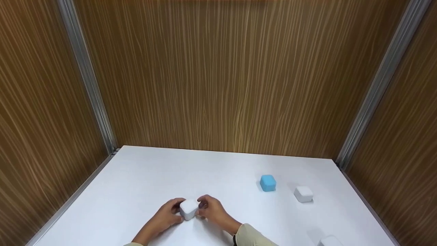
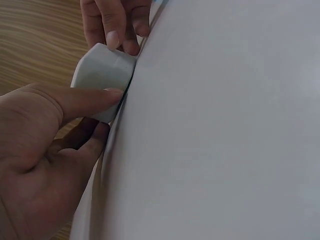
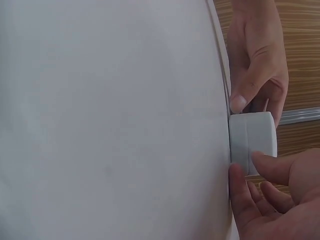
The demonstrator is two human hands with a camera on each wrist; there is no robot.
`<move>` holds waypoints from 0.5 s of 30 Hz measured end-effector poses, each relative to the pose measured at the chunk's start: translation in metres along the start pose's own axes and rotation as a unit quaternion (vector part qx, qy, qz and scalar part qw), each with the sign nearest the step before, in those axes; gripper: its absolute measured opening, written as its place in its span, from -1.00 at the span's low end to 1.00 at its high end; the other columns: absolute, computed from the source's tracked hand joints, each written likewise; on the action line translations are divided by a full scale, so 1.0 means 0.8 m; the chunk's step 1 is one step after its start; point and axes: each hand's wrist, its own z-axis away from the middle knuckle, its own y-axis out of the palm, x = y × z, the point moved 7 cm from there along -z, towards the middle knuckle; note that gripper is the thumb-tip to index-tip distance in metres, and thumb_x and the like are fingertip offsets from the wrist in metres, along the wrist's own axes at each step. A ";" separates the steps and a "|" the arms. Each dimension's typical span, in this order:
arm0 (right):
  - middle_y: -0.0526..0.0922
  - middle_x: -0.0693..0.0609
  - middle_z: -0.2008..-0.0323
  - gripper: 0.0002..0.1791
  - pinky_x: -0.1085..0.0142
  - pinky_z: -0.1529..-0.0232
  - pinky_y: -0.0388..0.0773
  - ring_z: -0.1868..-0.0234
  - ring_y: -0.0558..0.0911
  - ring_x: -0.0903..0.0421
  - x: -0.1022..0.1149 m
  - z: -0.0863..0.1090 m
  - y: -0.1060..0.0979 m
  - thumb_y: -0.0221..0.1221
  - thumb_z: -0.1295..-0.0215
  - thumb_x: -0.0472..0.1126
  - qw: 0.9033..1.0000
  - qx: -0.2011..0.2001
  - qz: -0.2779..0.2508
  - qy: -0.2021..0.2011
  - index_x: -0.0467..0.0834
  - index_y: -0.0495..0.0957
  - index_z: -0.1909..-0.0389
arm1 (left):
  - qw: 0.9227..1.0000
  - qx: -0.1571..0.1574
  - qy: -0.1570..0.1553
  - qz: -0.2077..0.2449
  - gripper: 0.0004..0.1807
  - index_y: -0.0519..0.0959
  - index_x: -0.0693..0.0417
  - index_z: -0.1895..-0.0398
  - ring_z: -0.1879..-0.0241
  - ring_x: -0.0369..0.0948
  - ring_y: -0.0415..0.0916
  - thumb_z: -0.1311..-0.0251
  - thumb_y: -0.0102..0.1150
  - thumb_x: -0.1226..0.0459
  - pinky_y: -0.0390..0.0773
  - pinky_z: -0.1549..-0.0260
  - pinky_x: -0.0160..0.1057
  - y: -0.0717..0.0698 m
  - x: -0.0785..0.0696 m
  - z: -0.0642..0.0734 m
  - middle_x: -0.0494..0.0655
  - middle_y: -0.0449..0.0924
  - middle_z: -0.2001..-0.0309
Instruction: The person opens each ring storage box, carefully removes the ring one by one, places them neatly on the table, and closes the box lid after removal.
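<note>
A white block with rounded edges (image 1: 188, 209) sits on the white table between both hands, near the front middle. On its left side, my left hand (image 1: 166, 215) holds it, thumb in front and fingers behind. The left wrist view shows the left thumb (image 2: 102, 99) lying across one face of the block (image 2: 102, 70). My right hand (image 1: 213, 212) grips the block's right side with bent fingers. In the right wrist view, the right thumb (image 3: 272, 167) presses on the block (image 3: 254, 135). The far fingers of each hand are partly hidden.
To the right on the table (image 1: 153, 171) stands a blue block (image 1: 268, 183). Farther right is another white block (image 1: 303, 194), and a third white one (image 1: 329, 241) is cut off by the bottom edge. Wood-grain panels (image 1: 218, 78) with metal corner posts enclose the table.
</note>
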 end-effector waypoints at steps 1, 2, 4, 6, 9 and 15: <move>0.63 -0.18 0.22 -0.64 0.35 0.36 0.66 0.27 0.59 0.13 0.000 0.000 0.000 0.29 -0.10 -0.57 1.000 -0.002 0.002 0.002 -0.34 0.54 0.06 | 1.000 -0.001 0.004 0.004 -0.25 0.33 0.29 -0.38 -0.33 0.20 0.40 -0.07 0.35 0.47 0.36 -0.36 0.13 -0.001 0.000 0.000 0.30 0.38 -0.34; 0.63 -0.17 0.23 -0.65 0.35 0.37 0.65 0.29 0.59 0.14 0.000 0.000 0.001 0.29 -0.10 -0.57 1.000 -0.003 0.005 0.003 -0.34 0.55 0.07 | 1.000 -0.001 0.008 0.008 -0.26 0.33 0.31 -0.37 -0.30 0.18 0.44 -0.07 0.35 0.48 0.40 -0.33 0.10 -0.001 0.000 0.001 0.29 0.40 -0.31; 0.63 -0.14 0.25 -0.67 0.34 0.38 0.66 0.29 0.59 0.13 0.000 0.000 0.001 0.28 -0.10 -0.58 1.000 -0.003 0.007 0.001 -0.34 0.55 0.09 | 1.000 -0.003 0.012 0.014 -0.28 0.34 0.33 -0.35 -0.24 0.12 0.50 -0.06 0.35 0.48 0.47 -0.28 0.03 -0.002 0.001 0.002 0.26 0.42 -0.28; 0.65 -0.12 0.25 -0.68 0.33 0.37 0.66 0.27 0.61 0.12 0.001 -0.001 0.002 0.27 -0.11 -0.58 1.000 0.000 0.010 -0.003 -0.33 0.56 0.10 | 1.000 0.000 0.014 0.022 -0.28 0.33 0.35 -0.34 -0.19 0.08 0.53 -0.06 0.36 0.49 0.53 -0.22 -0.02 -0.002 0.002 0.002 0.27 0.43 -0.26; 0.68 -0.10 0.21 -0.70 0.31 0.32 0.67 0.20 0.65 0.08 0.001 -0.001 0.002 0.28 -0.13 -0.56 1.000 0.006 0.018 -0.005 -0.32 0.59 0.10 | 0.999 0.010 0.007 0.032 -0.21 0.28 0.33 -0.39 -0.17 0.05 0.55 -0.04 0.38 0.48 0.56 -0.18 -0.05 -0.001 0.003 0.001 0.30 0.42 -0.29; 0.72 -0.15 0.13 -0.67 0.27 0.12 0.67 0.08 0.69 -0.04 0.003 -0.003 0.003 0.30 -0.14 -0.51 0.999 0.021 0.031 -0.013 -0.34 0.63 0.04 | 1.000 0.023 -0.004 0.019 -0.07 0.20 0.23 -0.50 -0.19 0.05 0.54 -0.02 0.43 0.44 0.54 -0.20 0.00 0.001 0.004 -0.001 0.34 0.36 -0.36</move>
